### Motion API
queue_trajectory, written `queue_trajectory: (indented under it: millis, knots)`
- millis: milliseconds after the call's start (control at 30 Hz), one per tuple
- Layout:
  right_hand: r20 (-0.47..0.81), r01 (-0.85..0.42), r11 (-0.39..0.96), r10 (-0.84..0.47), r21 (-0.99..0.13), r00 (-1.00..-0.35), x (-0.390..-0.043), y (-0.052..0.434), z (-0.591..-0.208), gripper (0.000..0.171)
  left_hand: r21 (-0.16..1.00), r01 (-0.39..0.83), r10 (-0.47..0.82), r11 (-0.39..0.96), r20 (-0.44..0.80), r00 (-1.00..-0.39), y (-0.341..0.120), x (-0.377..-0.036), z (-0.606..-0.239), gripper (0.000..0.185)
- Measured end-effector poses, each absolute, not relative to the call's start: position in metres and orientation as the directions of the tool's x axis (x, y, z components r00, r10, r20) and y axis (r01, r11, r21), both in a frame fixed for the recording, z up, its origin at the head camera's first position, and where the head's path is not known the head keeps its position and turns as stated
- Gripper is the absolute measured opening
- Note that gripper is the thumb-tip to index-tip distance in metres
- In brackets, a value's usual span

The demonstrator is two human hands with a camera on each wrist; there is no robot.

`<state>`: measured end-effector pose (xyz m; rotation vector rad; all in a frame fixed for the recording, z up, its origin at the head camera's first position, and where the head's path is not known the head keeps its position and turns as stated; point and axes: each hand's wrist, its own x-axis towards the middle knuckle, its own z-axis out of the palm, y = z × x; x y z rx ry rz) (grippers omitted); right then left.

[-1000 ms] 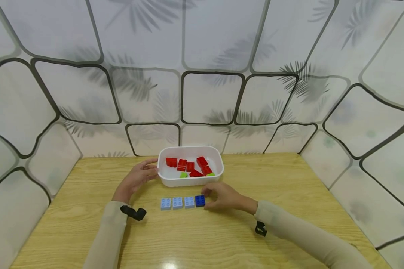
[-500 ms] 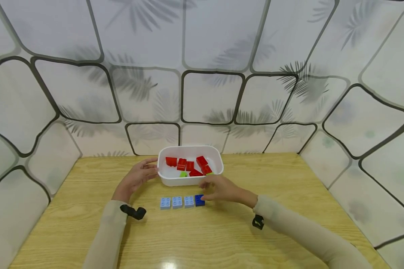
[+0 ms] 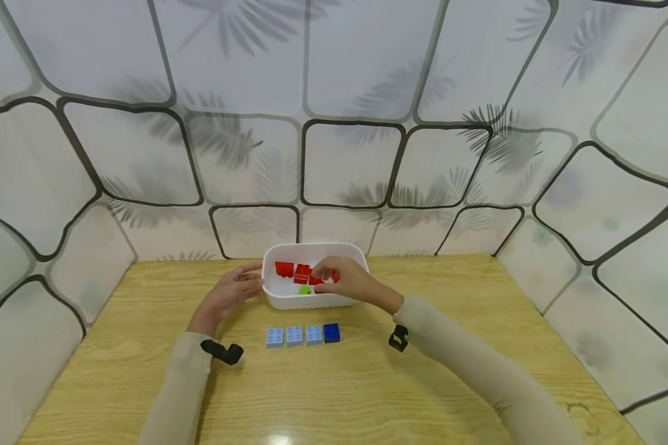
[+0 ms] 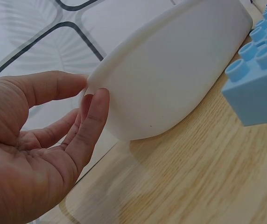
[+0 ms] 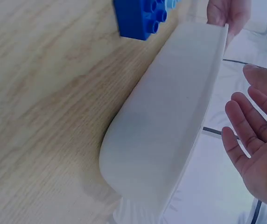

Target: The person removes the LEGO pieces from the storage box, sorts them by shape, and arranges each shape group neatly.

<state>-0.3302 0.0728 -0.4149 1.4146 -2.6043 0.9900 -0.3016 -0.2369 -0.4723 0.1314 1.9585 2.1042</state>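
A white bin (image 3: 289, 301) stands mid-table and holds several red bricks (image 3: 284, 269) and a green brick (image 3: 304, 289). My right hand (image 3: 327, 278) hovers over the bin's right half, covering some red bricks. In the right wrist view this hand (image 5: 252, 140) has relaxed, spread fingers and holds nothing beside the bin (image 5: 171, 126). My left hand (image 3: 244, 283) rests against the bin's left end. Its straight fingers (image 4: 94, 116) touch the bin's rim (image 4: 171, 79). In front of the bin lies a row of three light-blue bricks (image 3: 294, 335) ending in a dark-blue brick (image 3: 331, 332).
The wooden table (image 3: 479, 309) is walled in by white patterned panels (image 3: 345, 161) at the back and on both sides. Black wrist mounts (image 3: 222, 352) sit on both sleeves. A light-blue brick (image 4: 259, 88) looms close in the left wrist view.
My right hand let go of the dark-blue brick at the row's right end and moved up and left over the bin. The left hand stayed on the bin.
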Motion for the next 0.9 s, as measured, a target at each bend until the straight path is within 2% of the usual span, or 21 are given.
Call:
queue_trajectory:
  millis: [167,267,700,900]
  knots:
    - [0.212,-0.697,0.459,-0.731,-0.551,-0.649,-0.342,0.060,-0.416,0.029,0.989,-0.131,0.251,-0.064,-0.111,-0.962,-0.237,-0.301,-0.472,0.063]
    - [0.164,-0.668,0.479,-0.730,-0.570,-0.663,-0.348,0.054,-0.418,0.031,0.989,-0.133,0.251,-0.063,-0.114,-0.961,-0.236,-0.301,-0.472,0.063]
    - [0.050,-0.675,0.521,-0.772,-0.522,-0.634,-0.361,0.039,-0.437,0.023,0.986,-0.152,0.237,-0.065,-0.132,-0.963,-0.235,-0.302,-0.471,0.061]
    - [0.025,-0.672,0.542,-0.769,-0.505,-0.639,-0.361,0.031,-0.438,0.027,0.985,-0.160,0.227,-0.061,-0.143,-0.963,-0.236,-0.302,-0.471,0.062]
